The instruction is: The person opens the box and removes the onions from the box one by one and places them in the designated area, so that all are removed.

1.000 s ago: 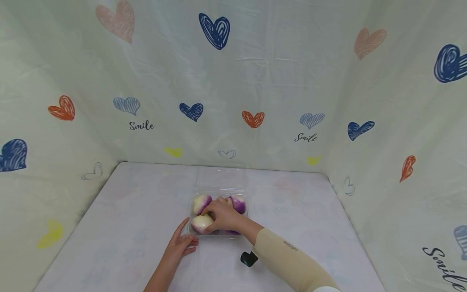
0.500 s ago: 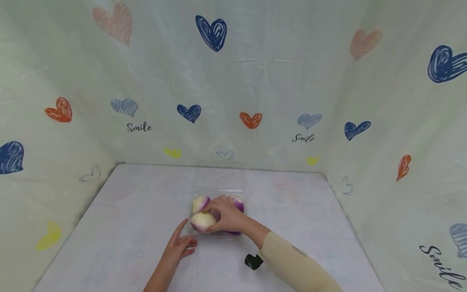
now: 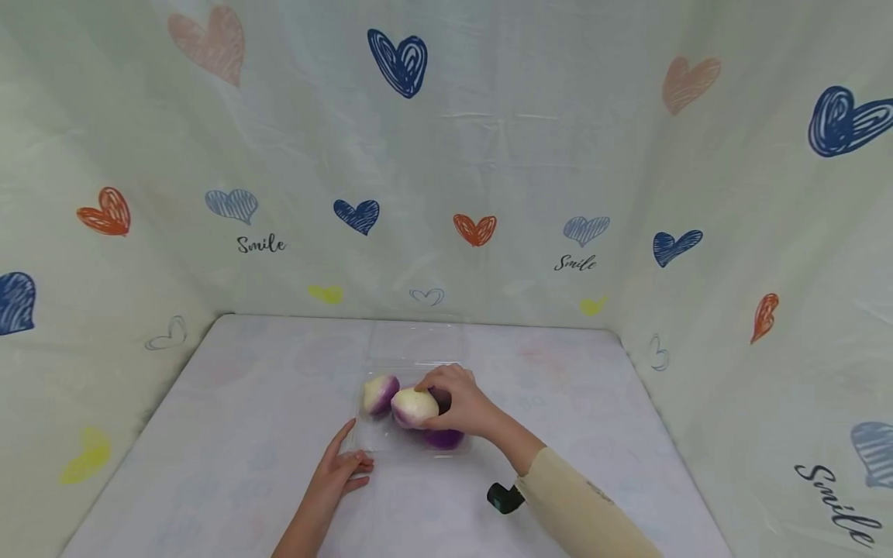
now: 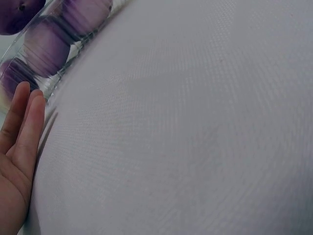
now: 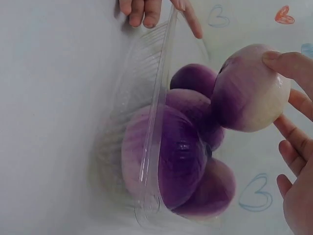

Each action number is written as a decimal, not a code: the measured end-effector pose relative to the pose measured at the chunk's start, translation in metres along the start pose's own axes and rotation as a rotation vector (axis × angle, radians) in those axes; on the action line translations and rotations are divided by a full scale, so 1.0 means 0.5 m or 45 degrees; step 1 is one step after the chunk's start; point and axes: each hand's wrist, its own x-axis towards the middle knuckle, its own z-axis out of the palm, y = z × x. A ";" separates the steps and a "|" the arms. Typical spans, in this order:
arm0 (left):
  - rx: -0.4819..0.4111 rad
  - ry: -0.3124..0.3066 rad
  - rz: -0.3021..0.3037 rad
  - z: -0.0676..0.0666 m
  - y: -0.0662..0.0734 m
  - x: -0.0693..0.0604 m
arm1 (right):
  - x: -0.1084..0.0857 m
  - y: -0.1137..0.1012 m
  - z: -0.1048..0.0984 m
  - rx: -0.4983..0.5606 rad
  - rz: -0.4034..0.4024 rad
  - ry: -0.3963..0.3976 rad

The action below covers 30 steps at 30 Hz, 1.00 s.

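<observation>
My right hand (image 3: pixel 460 399) pinches a white and purple turnip (image 3: pixel 415 408) between thumb and fingers, above the clear plastic box (image 3: pixel 391 443). In the right wrist view that turnip (image 5: pixel 252 88) is raised over several others, one of them large and deep purple (image 5: pixel 181 152) against the box wall. Another turnip (image 3: pixel 380 395) lies at the box's back left, and a purple one (image 3: pixel 444 439) at its front right. My left hand (image 3: pixel 333 477) rests at the box's front left corner, fingers extended; the left wrist view shows its fingers (image 4: pixel 29 122) beside the clear wall.
The box's clear lid (image 3: pixel 416 342) lies folded back behind it. A small dark green and black object (image 3: pixel 505 498) is by my right sleeve. The white table (image 3: pixel 230 434) is bounded at back and sides by a curtain (image 3: pixel 516 170) printed with hearts.
My right hand has lifted the turnip from the box's front left and carried it to the right. The left hand stays at the corner.
</observation>
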 end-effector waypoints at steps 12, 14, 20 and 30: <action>0.030 -0.005 0.005 0.000 0.003 -0.001 | -0.029 0.048 -0.055 0.022 0.208 0.198; 0.021 -0.001 -0.002 0.000 0.003 0.000 | -0.035 0.057 -0.061 0.036 0.240 0.229; 0.018 0.009 -0.014 0.003 0.001 0.001 | -0.056 0.083 -0.075 0.074 0.349 0.318; 0.025 0.007 -0.023 0.003 0.002 -0.002 | -0.087 0.116 -0.087 0.069 0.433 0.359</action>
